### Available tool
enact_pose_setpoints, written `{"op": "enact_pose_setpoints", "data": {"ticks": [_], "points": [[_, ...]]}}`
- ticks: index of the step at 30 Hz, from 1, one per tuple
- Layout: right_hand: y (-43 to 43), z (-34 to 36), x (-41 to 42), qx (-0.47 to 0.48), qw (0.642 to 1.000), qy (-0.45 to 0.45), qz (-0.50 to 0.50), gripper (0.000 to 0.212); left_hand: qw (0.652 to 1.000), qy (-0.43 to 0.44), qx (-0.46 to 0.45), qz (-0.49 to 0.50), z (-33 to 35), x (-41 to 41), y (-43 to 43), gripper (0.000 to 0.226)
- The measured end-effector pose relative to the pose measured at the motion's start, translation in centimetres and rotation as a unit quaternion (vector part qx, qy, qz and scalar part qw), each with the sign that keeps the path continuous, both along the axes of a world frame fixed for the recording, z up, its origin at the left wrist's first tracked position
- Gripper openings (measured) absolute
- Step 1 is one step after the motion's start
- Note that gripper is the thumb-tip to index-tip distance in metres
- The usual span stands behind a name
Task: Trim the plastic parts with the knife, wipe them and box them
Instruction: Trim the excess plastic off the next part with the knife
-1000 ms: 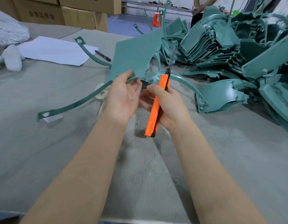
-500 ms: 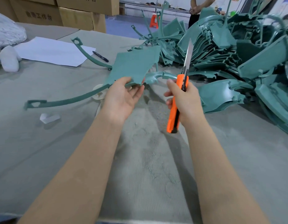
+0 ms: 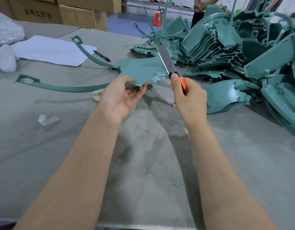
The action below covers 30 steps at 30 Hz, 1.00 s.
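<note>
The left hand (image 3: 120, 97) held the green plastic part (image 3: 140, 70) by the near corner of its flat panel. Its thumb lay on top and its fingers (image 3: 138, 95) were spread loosely underneath, palm turned up. The part was raised over the middle of the grey table (image 3: 60, 146), and its two long curved arms reached away to the left. The right hand (image 3: 189, 98) was curled tightly round the orange knife (image 3: 182, 83), with the thumb pressed flat along the top of the handle. The long bare blade (image 3: 165, 58) pointed up and away and met the right edge of the panel. Just to the right lay a heap of green parts (image 3: 226, 40). Brown cardboard boxes (image 3: 39, 14) stood at the far left, one printed with Chinese characters. The last three read 工作台, and the first ones were too blurred to read. A white sheet of paper (image 3: 50, 50) lay in front of the boxes, with a black pen (image 3: 102, 55) at its right edge.
</note>
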State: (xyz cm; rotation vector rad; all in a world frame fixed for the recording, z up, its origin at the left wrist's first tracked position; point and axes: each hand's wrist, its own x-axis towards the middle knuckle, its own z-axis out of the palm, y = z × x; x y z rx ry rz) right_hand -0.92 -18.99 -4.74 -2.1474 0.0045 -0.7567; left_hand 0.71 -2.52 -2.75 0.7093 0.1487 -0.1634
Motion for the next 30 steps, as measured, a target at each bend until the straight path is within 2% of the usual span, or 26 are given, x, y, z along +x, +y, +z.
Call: {"op": "enact_pose_setpoints", "data": {"ticks": [5,14,19,24,27,30], "points": [[-0.1,-0.3,0.2,-0.04,0.999,0.001,0.001,0.054,1.0,-0.004,-0.021,-0.015,0.1,-0.2,0.1,0.032],[0.4,-0.3,0.2,-0.023,0.998,0.014,0.049,0.052,1.0,0.012,-0.017,-0.012,0.4,-0.5,0.2,0.031],[1.3,-0.4,0.0,-0.068,0.995,0.035,0.066,0.055,1.0,0.004,-0.023,-0.012,0.4,-0.6,0.3,0.029],[1.5,-0.4,-0.3,-0.018,0.987,0.072,0.14,0.06,1.0,0.008,-0.011,-0.008,0.7,-0.5,0.3,0.014],[1.8,-0.4,-0.4,-0.009,0.978,0.103,0.179,0.056,1.0,-0.007,0.002,-0.026,0.7,-0.4,0.2,0.017],[2.1,-0.2,-0.8,0.009,0.96,0.154,0.234,0.049,0.998,-0.023,-0.029,-0.052,0.9,-0.5,0.4,0.023]]}}
